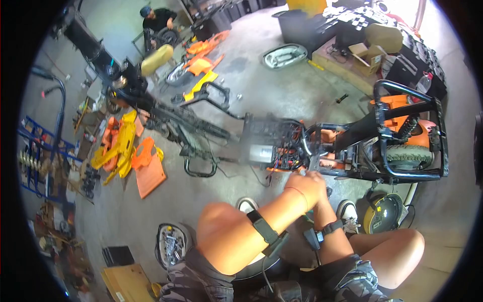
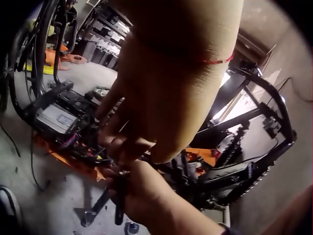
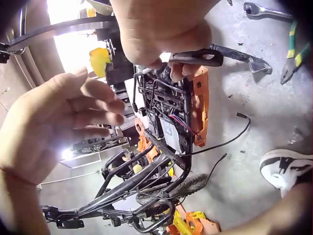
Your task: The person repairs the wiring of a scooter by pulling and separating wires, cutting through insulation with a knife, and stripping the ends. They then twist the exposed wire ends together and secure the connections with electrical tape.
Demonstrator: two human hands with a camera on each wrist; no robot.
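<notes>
A stripped black vehicle frame [image 1: 362, 173] lies in front of me, with a silver box [image 1: 261, 153], wiring and orange panels on it. My right hand [image 3: 166, 34] grips a black-handled tool [image 3: 200, 58] beside the frame; its working end is hidden. Close by, my left hand [image 3: 54, 117], with a thin red string at the wrist, has its fingers spread loosely with nothing between them. It overlaps the right hand [image 2: 146, 191] in the left wrist view. A dark metal bar with a flared end [image 3: 259, 66] shows just beyond the tool handle.
Green-and-yellow pliers [image 3: 292, 56] and a ratchet wrench [image 3: 266, 11] lie on the floor. Left of me are a tray of metal parts [image 1: 172, 244] and orange and yellow panels [image 1: 123, 143]. A yellow-and-black round shell [image 1: 385, 214] lies right. Another person [image 1: 158, 22] works at the back.
</notes>
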